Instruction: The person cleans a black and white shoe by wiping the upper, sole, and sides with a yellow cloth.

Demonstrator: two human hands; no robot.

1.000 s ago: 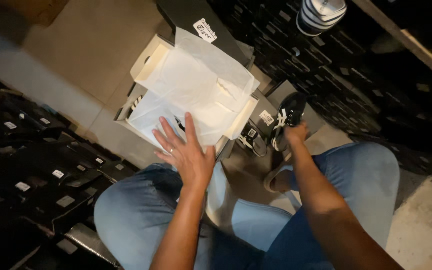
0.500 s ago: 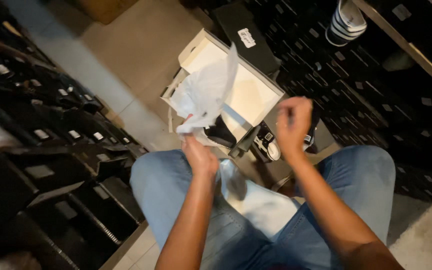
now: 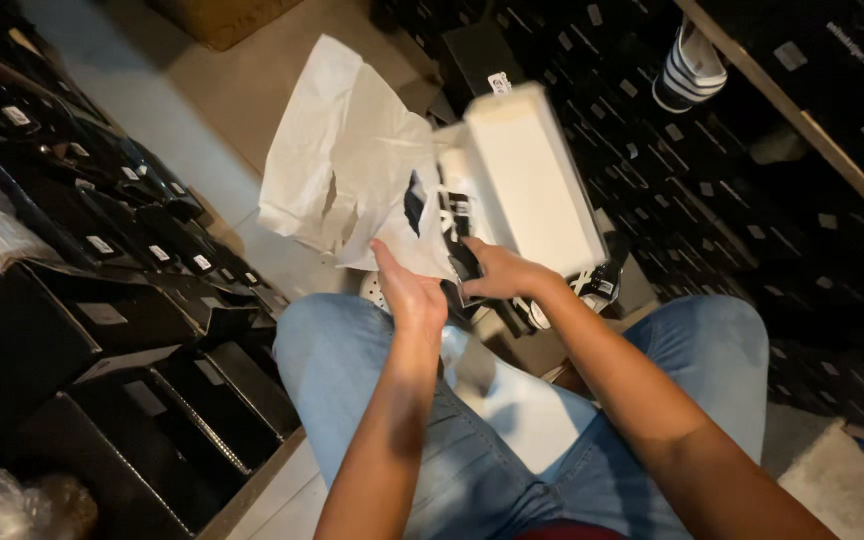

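Tissue paper [image 3: 347,160] above left-hand fingers [image 3: 392,268]

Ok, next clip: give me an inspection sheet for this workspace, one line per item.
Surface: beige tiled floor, partly covered.
Job's things: white tissue paper sheet lifted up; white cardboard shoe box tilted, blurred; black shoe with white stripes at the box's mouth.
Clutter: black-and-white shoe on the floor by the knee.
Grips: left hand holds the paper; right hand on the black shoe.
Cables: nothing seen.
Surroundings: stacked black labelled boxes on both sides; striped shoe on a shelf.
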